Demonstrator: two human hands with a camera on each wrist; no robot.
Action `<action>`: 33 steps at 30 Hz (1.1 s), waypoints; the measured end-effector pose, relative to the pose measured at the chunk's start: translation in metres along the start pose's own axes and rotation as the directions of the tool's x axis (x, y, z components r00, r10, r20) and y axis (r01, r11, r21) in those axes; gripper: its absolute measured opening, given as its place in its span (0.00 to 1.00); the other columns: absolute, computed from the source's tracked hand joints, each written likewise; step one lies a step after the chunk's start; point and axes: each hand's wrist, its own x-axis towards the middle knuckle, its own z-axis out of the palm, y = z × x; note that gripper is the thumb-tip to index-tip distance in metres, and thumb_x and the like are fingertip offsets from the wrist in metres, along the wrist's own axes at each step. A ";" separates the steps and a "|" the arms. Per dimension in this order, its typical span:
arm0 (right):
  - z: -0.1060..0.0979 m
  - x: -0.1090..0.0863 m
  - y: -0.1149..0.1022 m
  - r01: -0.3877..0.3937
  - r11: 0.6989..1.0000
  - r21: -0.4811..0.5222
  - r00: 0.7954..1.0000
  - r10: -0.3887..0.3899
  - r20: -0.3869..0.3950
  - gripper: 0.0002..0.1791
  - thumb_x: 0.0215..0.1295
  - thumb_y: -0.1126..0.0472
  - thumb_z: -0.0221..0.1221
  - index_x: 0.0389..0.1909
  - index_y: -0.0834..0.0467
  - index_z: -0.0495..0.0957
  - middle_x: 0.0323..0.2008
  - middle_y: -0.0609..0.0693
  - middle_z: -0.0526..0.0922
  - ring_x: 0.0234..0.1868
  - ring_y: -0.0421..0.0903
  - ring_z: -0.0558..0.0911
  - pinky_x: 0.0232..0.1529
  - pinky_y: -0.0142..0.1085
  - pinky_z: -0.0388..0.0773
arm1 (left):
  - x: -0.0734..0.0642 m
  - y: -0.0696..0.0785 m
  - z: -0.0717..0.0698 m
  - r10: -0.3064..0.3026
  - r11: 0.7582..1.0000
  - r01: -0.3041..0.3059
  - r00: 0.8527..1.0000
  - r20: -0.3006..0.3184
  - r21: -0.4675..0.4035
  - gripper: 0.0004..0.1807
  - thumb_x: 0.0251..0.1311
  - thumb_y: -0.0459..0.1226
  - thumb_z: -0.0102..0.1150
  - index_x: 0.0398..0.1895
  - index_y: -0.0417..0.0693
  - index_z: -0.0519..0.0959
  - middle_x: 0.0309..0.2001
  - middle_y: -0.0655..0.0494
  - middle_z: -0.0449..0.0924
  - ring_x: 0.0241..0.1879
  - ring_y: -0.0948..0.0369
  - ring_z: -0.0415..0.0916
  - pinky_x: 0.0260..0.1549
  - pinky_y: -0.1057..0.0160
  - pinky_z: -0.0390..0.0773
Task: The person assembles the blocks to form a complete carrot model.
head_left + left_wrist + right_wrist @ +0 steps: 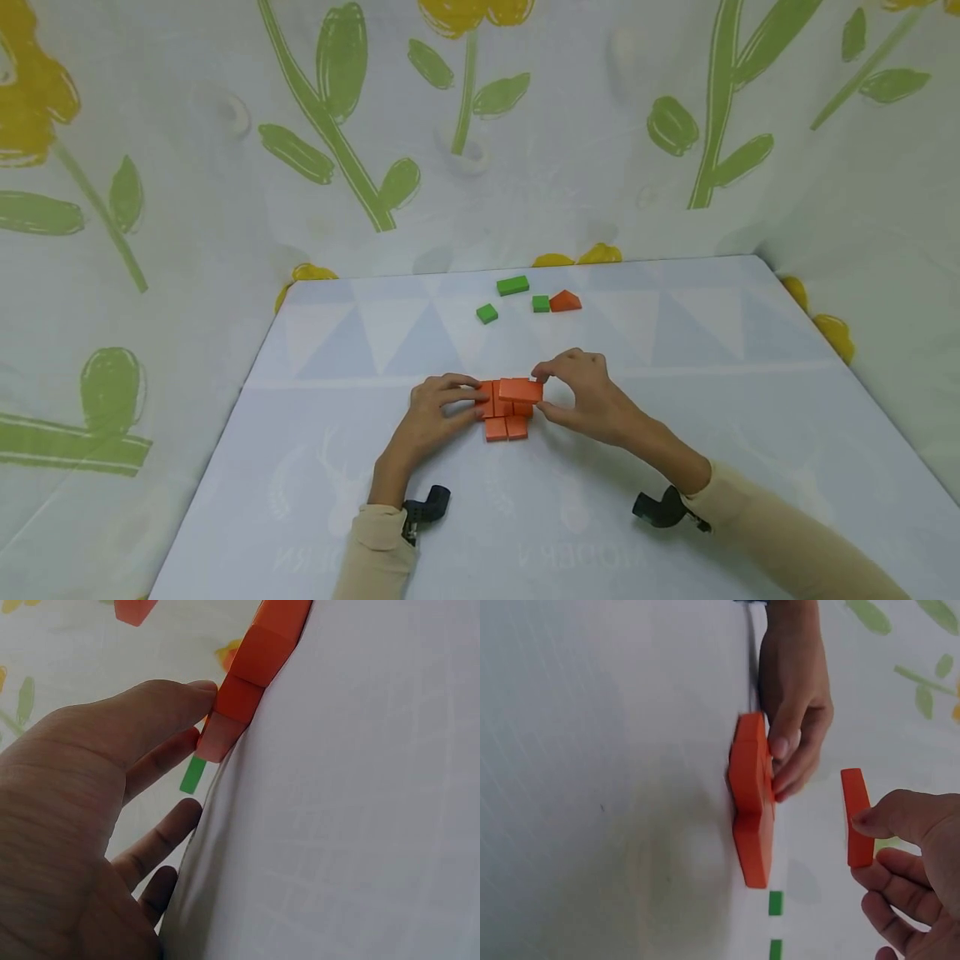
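Note:
In the head view, several flat orange blocks (pixel 496 430) lie together on the table before me. My right hand (pixel 588 396) pinches an orange rectangular block (pixel 519 390) between thumb and fingers. The right wrist view shows this held block (pixel 858 817) raised apart from the group (pixel 748 795). At the group's left side is my left hand (pixel 435 414), its thumb and fingertips touching the blocks. Seen from the left wrist, the thumb and index finger rest against the end of the row (pixel 238 699), while the other fingers extend loosely.
Toward the table's far edge lie a green rectangular block (pixel 513 286), two smaller green blocks (pixel 487 313) and an orange triangular block (pixel 566 302). A flower-patterned cloth (pixel 540 183) hangs around the back and sides of the white table (pixel 300 483).

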 end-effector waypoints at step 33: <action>0.038 -0.032 -0.019 0.217 0.972 -0.094 0.976 -0.213 0.051 0.21 0.53 0.59 0.74 0.47 0.54 0.80 0.41 0.43 0.81 0.48 0.43 0.74 0.51 0.48 0.63 | 0.000 -0.001 0.001 0.064 0.998 -0.064 0.998 -0.029 0.001 0.13 0.64 0.43 0.67 0.50 0.56 0.88 0.57 0.60 0.79 0.58 0.56 0.71 0.59 0.42 0.58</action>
